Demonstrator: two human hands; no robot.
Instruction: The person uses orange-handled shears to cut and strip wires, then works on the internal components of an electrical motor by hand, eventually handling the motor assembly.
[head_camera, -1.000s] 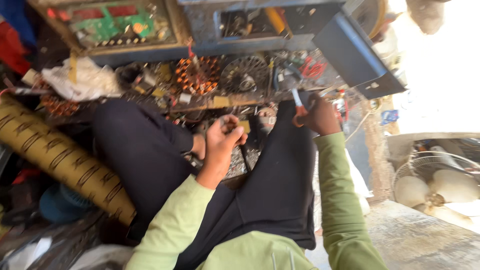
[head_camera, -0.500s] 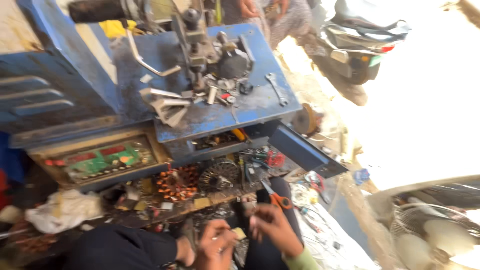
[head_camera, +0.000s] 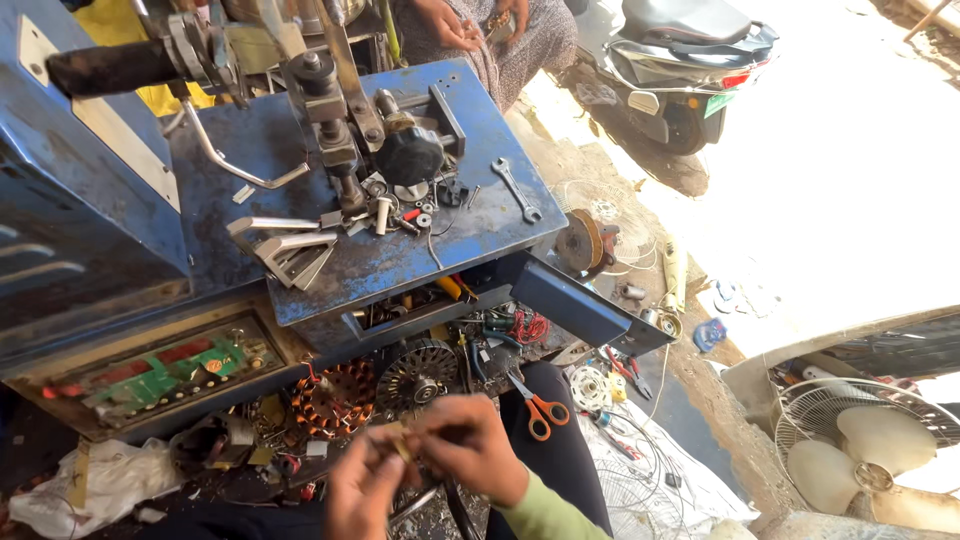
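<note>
- Both hands meet low in front; left hand and right hand pinch a small brownish part between fingertips, blurred
- Orange-handled scissors lie just beside the right hand; copper-wound stator near the left; blue workbench above

We see a small yellowish part, blurred, pinched between both hands low in view. It sits just below the copper-wound stator.

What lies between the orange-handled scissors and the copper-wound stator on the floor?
In the head view, a dark round finned motor part sits between the orange-handled scissors and the copper-wound stator, just above the person's blurred hands.
</note>
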